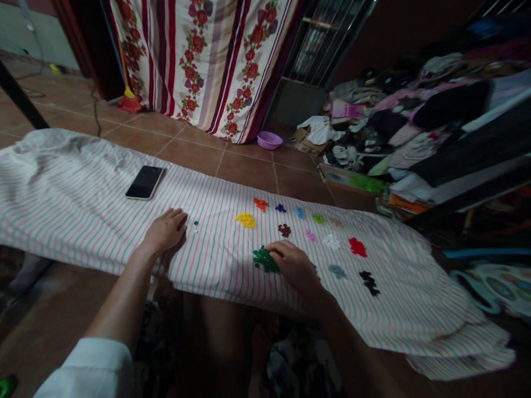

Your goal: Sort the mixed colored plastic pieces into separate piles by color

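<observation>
My left hand (166,230) lies on the striped cloth (215,253) with its fingers stretched out. Just right of its fingertips are a tiny green piece (196,223) and a small white piece (196,230). My right hand (294,265) reaches into a pile of small dark green pieces (264,259), its fingers bent together at the pile's right side. Whatever lies between those fingertips is hidden. Around it are piles of yellow pieces (246,220), brown pieces (284,229), pink pieces (310,236), white pieces (332,241) and grey pieces (338,271).
Farther off lie orange pieces (260,204), purple pieces (280,208), blue pieces (299,212), red pieces (357,247) and black pieces (369,283). A phone (145,183) rests at the left. Beyond the cloth are a purple basin (269,141) and heaped clothes (402,113).
</observation>
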`<action>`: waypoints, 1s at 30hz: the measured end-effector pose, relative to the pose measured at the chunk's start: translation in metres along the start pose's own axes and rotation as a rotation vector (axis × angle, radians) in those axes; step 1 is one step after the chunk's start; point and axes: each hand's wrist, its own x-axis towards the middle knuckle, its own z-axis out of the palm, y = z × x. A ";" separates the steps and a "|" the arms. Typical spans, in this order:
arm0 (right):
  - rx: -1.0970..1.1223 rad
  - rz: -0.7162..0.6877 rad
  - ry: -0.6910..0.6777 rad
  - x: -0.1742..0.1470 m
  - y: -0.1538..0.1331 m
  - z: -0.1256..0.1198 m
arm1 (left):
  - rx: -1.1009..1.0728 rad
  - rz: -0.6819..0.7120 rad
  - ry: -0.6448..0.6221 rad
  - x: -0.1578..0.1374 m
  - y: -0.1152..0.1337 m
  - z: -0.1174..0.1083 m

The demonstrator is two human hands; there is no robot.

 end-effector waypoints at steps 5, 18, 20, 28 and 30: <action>-0.105 0.018 -0.045 -0.005 0.003 0.008 | 0.008 -0.007 -0.006 0.001 -0.001 0.001; -0.098 0.011 -0.090 -0.011 0.006 0.009 | 0.031 0.028 -0.003 0.001 0.000 -0.001; -0.080 0.008 -0.076 -0.011 0.005 0.012 | 0.033 0.021 -0.001 0.001 0.001 -0.001; -0.068 0.006 -0.039 -0.009 0.002 0.016 | 0.006 0.005 -0.002 0.000 0.003 -0.004; -0.055 0.010 -0.006 -0.008 0.001 0.015 | 0.013 -0.003 -0.009 0.000 0.004 -0.004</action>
